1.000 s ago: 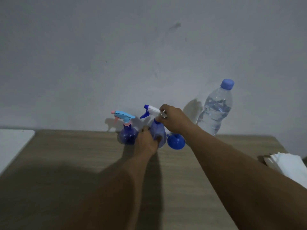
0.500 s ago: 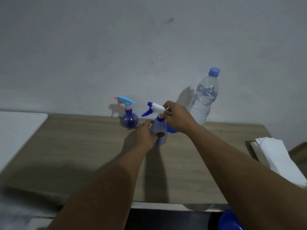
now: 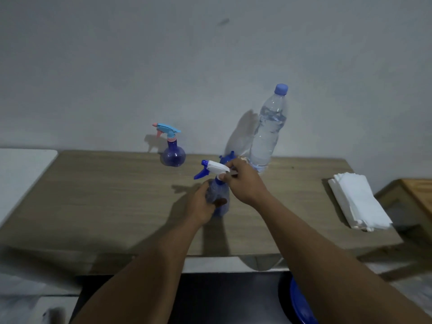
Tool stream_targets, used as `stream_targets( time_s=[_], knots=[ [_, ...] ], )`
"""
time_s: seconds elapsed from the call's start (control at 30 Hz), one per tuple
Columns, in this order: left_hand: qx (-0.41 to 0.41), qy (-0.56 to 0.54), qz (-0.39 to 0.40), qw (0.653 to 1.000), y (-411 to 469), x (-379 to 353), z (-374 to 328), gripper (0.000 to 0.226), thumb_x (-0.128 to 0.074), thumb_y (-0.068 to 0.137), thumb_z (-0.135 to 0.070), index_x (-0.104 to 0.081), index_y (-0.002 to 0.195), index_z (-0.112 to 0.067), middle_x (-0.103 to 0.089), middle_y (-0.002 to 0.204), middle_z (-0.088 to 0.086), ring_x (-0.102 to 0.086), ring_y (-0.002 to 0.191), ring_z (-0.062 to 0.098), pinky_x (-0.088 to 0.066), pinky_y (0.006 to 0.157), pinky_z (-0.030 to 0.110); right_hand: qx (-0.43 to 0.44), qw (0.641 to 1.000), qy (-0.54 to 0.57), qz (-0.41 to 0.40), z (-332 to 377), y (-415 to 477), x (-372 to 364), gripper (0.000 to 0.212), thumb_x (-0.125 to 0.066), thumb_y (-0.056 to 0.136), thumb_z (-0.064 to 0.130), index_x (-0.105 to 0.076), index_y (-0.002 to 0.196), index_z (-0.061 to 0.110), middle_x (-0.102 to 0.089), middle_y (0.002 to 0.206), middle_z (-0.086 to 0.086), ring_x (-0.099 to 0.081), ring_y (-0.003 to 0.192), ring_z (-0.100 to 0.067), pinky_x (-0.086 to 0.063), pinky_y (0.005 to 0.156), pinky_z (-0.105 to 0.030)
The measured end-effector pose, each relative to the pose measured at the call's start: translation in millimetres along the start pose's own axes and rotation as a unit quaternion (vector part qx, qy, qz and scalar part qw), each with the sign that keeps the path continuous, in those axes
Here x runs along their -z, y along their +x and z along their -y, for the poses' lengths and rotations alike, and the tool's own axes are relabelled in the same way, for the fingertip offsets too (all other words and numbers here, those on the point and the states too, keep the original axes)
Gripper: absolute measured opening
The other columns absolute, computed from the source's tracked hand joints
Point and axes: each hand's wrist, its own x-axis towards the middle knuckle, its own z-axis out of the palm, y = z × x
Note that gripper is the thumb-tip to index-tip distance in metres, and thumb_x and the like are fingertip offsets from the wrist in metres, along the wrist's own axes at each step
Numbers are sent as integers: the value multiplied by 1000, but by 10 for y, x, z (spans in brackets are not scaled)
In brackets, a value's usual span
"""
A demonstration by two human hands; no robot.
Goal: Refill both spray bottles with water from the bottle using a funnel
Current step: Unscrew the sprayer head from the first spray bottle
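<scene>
On the wooden tabletop [image 3: 98,197], the left hand [image 3: 201,208] wraps around the body of a translucent blue spray bottle with a white-and-blue trigger head [image 3: 219,197], standing mid-table. The right hand [image 3: 244,182] pinches that bottle's head at the neck. This hand hides most of a blue plastic funnel [image 3: 228,157] just behind it. A clear plastic water bottle with a blue cap [image 3: 268,136] stands upright beside the funnel at the wall. A round blue spray bottle with a light-blue and pink trigger [image 3: 174,155] stands apart to the left. A stack of white paper napkins [image 3: 360,202] lies at the right edge.
</scene>
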Motion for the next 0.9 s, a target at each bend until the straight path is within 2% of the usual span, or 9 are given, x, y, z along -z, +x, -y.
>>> stream_targets(
  time_s=[0.1, 0.17, 0.23, 0.3, 0.43, 0.57, 0.73, 0.8, 0.9],
  knots=[
    [-18, 7, 5, 1000, -54, 11, 25, 61, -75, 84, -28, -48, 138, -18, -61, 124, 0, -59, 111, 17, -43, 87, 22, -22, 997, 54, -52, -88, -49, -161, 25, -77, 85, 23, -64, 105, 16, -65, 91, 5, -62, 83, -14, -45, 68, -24],
    [-20, -2, 1, 1000, -45, -7, 40, 58, -72, 87, -19, -45, 139, -16, -61, 121, 2, -59, 107, 19, -36, 69, 8, -41, 991, 101, -83, -163, -97, -285, 39, -83, 77, 24, -63, 110, 18, -69, 97, 5, -66, 87, -12, -51, 73, -25],
    [-13, -32, 7, 999, -23, -46, 52, 47, -69, 90, -12, -48, 132, -18, -62, 118, 1, -59, 100, 14, -39, 60, 3, -62, 980, 146, -124, -212, -133, -402, 51, -87, 72, 24, -61, 116, 21, -72, 100, 6, -69, 90, -10, -55, 79, -28],
    [-7, -50, 29, 998, -39, -98, 110, 35, -66, 92, -10, -52, 122, -22, -64, 112, -2, -61, 97, 12, -43, 63, 6, -68, 971, 165, -157, -248, -164, -500, 49, -86, 73, 23, -64, 116, 20, -72, 99, 8, -69, 90, -6, -55, 79, -25],
    [2, -21, 17, 1000, -61, -117, 140, 25, -62, 96, -22, -54, 119, -25, -67, 104, -2, -64, 90, 15, -54, 79, 30, -49, 970, 180, -158, -258, -221, -592, 38, -80, 82, 28, -66, 117, 20, -69, 103, 13, -64, 96, 3, -48, 75, -9],
    [6, -44, 30, 999, -37, -133, 154, 20, -62, 97, -16, -57, 116, -22, -65, 95, -8, -64, 82, 8, -48, 55, 9, -45, 968, 190, -158, -305, -203, -594, 24, -77, 84, 25, -71, 107, 18, -74, 94, 7, -69, 89, -5, -54, 75, -21],
    [25, 6, 23, 999, -29, -156, 182, 33, -72, 81, -30, -62, 110, -17, -71, 98, 4, -69, 88, 25, -59, 77, 41, -12, 974, 190, -121, -343, -194, -571, 12, -70, 88, 23, -69, 100, 19, -74, 90, 6, -70, 88, -13, -57, 82, -42],
    [28, 35, 12, 999, -44, -161, 184, 23, -71, 86, -17, -63, 106, -10, -71, 97, 10, -68, 88, 28, -56, 72, 37, -13, 970, 209, -119, -352, -207, -584, 19, -72, 87, 25, -67, 105, 23, -74, 98, 9, -69, 94, -9, -57, 86, -40],
    [34, 15, -4, 999, -56, -138, 170, 18, -67, 90, -10, -64, 107, -7, -69, 98, 9, -63, 79, 18, -40, 53, 13, -37, 959, 243, -138, -367, -228, -616, 32, -78, 83, 24, -62, 110, 21, -72, 106, 10, -68, 102, -6, -56, 91, -35]
  ],
)
